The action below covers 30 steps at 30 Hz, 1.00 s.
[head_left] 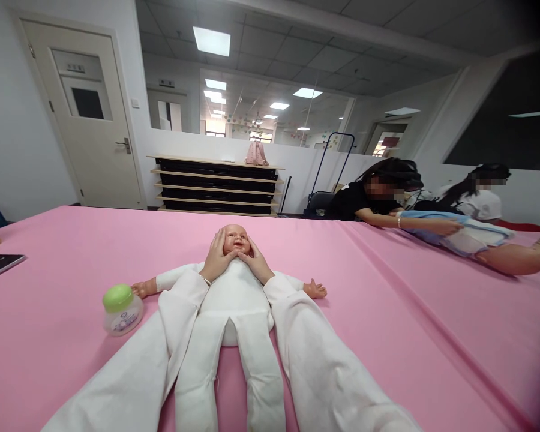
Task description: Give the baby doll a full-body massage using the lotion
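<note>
A baby doll [237, 294] with a white cloth body lies on its back, head away from me, arms spread to both sides. My left hand [218, 258] lies along the left side of its face, fingers stretched out and pointing up the cheek. On the other cheek rests my right hand [256, 261], also with extended fingers, partly hidden by the thumb and wrist. Both thumbs come close together at the doll's chin. Beside the doll's hand at left stands a small cream jar [122, 312] with a green lid.
A pink sheet [364, 336] covers the table, with a raised fold at right. A phone [2, 265] lies at the left edge. At far right, a co-worker [373, 192] leans over another doll [508, 255] in a diaper; a second person [477, 195] sits behind.
</note>
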Each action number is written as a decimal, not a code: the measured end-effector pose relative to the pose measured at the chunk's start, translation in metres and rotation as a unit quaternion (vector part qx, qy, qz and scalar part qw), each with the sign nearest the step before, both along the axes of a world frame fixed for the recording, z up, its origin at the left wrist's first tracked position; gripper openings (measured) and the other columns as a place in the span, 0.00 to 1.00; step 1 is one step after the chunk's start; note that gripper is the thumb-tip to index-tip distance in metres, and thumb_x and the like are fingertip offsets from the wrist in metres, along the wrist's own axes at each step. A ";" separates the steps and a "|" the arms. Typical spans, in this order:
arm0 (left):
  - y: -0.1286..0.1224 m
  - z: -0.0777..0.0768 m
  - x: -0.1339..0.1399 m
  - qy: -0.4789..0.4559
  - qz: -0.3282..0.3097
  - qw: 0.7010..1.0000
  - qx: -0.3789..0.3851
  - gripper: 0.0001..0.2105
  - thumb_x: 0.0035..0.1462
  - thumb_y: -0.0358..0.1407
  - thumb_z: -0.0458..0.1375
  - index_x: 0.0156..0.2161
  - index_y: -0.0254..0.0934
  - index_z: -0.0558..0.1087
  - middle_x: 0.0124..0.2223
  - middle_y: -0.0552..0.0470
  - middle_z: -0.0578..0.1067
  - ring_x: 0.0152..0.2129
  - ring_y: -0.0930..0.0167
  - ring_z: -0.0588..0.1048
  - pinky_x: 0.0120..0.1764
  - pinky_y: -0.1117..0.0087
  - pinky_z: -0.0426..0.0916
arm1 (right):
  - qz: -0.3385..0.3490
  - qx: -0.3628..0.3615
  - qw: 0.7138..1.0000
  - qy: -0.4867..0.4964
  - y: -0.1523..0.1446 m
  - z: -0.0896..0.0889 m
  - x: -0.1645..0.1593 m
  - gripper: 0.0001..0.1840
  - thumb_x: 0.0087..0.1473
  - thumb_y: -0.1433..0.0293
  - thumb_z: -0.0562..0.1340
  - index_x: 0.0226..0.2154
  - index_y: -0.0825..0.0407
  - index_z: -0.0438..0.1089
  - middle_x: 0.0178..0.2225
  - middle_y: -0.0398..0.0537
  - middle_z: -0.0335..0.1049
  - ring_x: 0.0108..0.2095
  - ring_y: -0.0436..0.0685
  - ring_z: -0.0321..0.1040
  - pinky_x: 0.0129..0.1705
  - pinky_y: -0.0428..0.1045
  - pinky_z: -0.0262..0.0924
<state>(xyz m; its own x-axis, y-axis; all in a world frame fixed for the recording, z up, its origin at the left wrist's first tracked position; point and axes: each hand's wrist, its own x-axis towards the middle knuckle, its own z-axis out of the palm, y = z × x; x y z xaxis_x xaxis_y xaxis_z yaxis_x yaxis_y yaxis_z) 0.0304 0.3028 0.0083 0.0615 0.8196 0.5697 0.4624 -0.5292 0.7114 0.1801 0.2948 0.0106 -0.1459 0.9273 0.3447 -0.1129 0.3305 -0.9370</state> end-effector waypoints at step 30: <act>0.002 0.000 -0.001 -0.029 -0.025 0.999 0.001 0.29 0.55 0.41 0.53 0.61 0.37 0.53 0.64 0.44 0.50 0.62 0.64 0.46 0.60 0.57 0.43 | -0.070 0.052 0.996 -0.026 0.010 -0.010 0.006 0.32 0.47 0.54 0.60 0.53 0.48 0.61 0.58 0.46 0.57 0.59 0.56 0.52 0.61 0.53 0.45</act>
